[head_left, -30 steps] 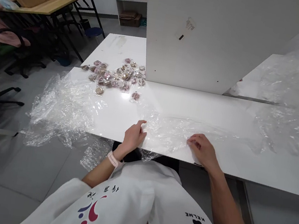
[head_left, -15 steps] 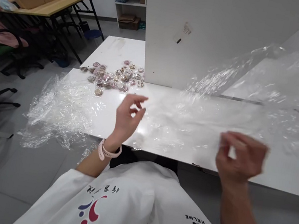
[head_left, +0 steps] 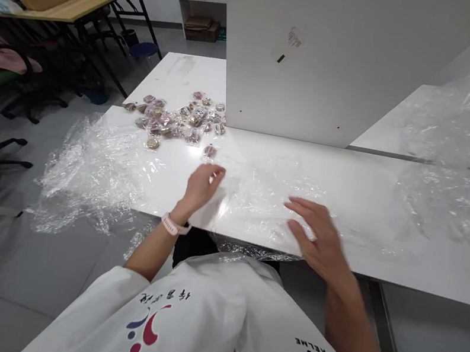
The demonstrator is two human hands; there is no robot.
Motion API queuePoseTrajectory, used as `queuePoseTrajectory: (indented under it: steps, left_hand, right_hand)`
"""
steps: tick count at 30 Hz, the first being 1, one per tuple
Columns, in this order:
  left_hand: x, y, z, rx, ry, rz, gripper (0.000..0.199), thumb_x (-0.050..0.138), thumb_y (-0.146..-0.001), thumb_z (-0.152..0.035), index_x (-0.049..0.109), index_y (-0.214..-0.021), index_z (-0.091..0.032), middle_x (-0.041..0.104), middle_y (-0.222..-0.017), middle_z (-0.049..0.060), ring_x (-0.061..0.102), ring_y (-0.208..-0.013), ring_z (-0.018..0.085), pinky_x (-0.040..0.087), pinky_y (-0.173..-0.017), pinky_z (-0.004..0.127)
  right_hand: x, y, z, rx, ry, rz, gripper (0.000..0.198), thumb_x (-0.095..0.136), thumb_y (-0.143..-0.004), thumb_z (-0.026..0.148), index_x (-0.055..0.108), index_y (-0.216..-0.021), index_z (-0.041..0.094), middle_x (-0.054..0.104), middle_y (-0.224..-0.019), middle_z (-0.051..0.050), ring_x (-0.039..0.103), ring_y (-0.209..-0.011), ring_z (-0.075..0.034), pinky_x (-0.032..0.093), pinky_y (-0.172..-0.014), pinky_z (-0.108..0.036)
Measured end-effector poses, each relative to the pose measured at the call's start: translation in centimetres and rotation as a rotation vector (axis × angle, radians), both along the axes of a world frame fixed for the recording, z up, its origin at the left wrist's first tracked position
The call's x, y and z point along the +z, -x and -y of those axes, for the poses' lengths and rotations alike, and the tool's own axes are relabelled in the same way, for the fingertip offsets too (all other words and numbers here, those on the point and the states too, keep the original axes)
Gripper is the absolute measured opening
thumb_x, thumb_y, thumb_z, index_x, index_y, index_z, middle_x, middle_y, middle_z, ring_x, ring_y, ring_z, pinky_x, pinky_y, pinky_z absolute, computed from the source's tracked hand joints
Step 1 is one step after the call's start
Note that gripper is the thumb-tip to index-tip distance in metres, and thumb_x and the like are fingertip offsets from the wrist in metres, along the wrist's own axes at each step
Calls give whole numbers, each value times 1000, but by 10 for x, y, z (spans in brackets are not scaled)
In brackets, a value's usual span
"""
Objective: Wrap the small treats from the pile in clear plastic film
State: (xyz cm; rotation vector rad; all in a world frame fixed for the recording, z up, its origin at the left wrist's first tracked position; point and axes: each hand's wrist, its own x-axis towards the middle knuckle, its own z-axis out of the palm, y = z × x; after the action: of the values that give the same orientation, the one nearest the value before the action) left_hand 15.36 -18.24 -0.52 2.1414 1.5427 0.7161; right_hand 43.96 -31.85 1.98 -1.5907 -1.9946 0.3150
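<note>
From far off, I am looking down through the head camera at a long white surface point(head_left: 435, 269), and its near edge is running close by the body. A tall white board point(head_left: 304, 85) is standing at the far edge. A big crinkly heap point(head_left: 91, 176) of clear plastic is lying on the left end and is drooping over the near left corner. More clear plastic point(head_left: 460, 202) is lying toward the right end.

A see-through sheet point(head_left: 259, 195) is lying in the middle, between my two hands. Its long side looks to be going left to right, in line with the near edge. Some hanging plastic point(head_left: 249, 252) is dangling below that edge, but I cannot tell if it is the same piece. A pile of little wrapped things point(head_left: 181, 119) is sitting toward the far edge, left of the board's foot.

My right hand point(head_left: 319, 238) is hovering by the sheet's right part, with its fingers spread and its thumb apart. From there, the sheet is lying to the left and a bit toward the far edge. My left hand point(head_left: 200, 187) is holding its thumb and first fingertip close together by the sheet's left side. I cannot tell if they are pinching any plastic. From there, the sheet is lying to the right, and this hand is looking nearer to it.

A pink band point(head_left: 175, 226) is circling the left wrist. One lone wrapped thing point(head_left: 210, 151) is sitting just past the left hand, toward the far edge.
</note>
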Motion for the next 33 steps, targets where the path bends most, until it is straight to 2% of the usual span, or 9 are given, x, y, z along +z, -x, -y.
queuePoseTrajectory:
  steps: [2, 4, 8, 13, 15, 19, 24, 29, 33]
  left_hand:
    - [1, 4, -36, 184, -100, -69, 24, 45, -99, -24, 65, -111, -21, 66, -108, 10, 58, -106, 26, 51, -85, 40]
    - [-1, 6, -68, 259, -82, -194, 26, 47, -96, -22, 63, -117, -21, 62, -119, 14, 51, -121, 32, 49, -89, 44]
    - [-17, 1, -104, 205, 71, -367, 36, 53, -92, -22, 57, -128, -21, 56, -128, 17, 44, -128, 37, 49, -89, 47]
    - [-27, -6, -115, 80, 147, -316, 26, 56, -85, -8, 62, -108, -19, 56, -118, 12, 59, -100, 25, 50, -81, 37]
    - [-23, 2, -124, 170, 79, -199, 30, 54, -87, -5, 60, -113, -18, 52, -125, 13, 58, -95, 21, 50, -80, 36]
    - [-10, 36, -154, 369, -10, -74, 34, 56, -92, -13, 55, -126, -15, 43, -142, 15, 47, -118, 25, 47, -97, 47]
    - [-3, 66, -184, 313, 130, -104, 34, 76, -82, -36, 62, -95, -8, 65, -102, 13, 47, -121, 32, 38, -105, 62]
    - [-2, 63, -177, 334, 67, -129, 34, 69, -87, -44, 56, -92, -13, 63, -106, 15, 50, -119, 33, 41, -101, 63]
    - [17, 61, -147, 372, -89, -132, 28, 61, -92, -34, 52, -110, -15, 56, -120, 15, 50, -120, 34, 46, -93, 57]
  right_hand:
    - [-33, 17, -33, 73, 64, 77, 49, 34, -101, 53, 52, -143, 34, 40, -157, -2, 32, -147, -29, 32, -116, -53]
    - [-71, 24, -61, 79, 152, 178, 53, 28, -102, 54, 47, -147, 33, 31, -162, -2, 21, -151, -29, 23, -120, -55]
    - [-113, 20, -83, 9, 156, 263, 54, 23, -103, 52, 41, -151, 35, 28, -163, 0, 21, -152, -26, 20, -121, -54]
    - [-111, 16, -80, -21, 111, 268, 55, 23, -103, 53, 43, -150, 33, 31, -162, -1, 23, -151, -26, 23, -121, -52]
    - [-109, 17, -80, -19, 117, 271, 55, 23, -103, 53, 43, -150, 33, 31, -162, -1, 24, -151, -26, 23, -121, -53]
    - [-113, 21, -85, -38, 139, 263, 56, 22, -102, 54, 39, -152, 35, 27, -163, 0, 21, -152, -28, 20, -121, -56]
    - [-113, 32, -103, -139, 177, 223, 61, 17, -101, 60, 34, -154, 35, 24, -164, 0, 16, -153, -28, 16, -121, -59]
    - [-109, 39, -116, -185, 218, 205, 65, 16, -100, 61, 35, -154, 30, 21, -165, -3, 14, -153, -30, 13, -122, -60]
    - [-108, 41, -119, -200, 216, 187, 64, 19, -100, 60, 37, -153, 29, 22, -165, -3, 14, -153, -30, 12, -122, -59]
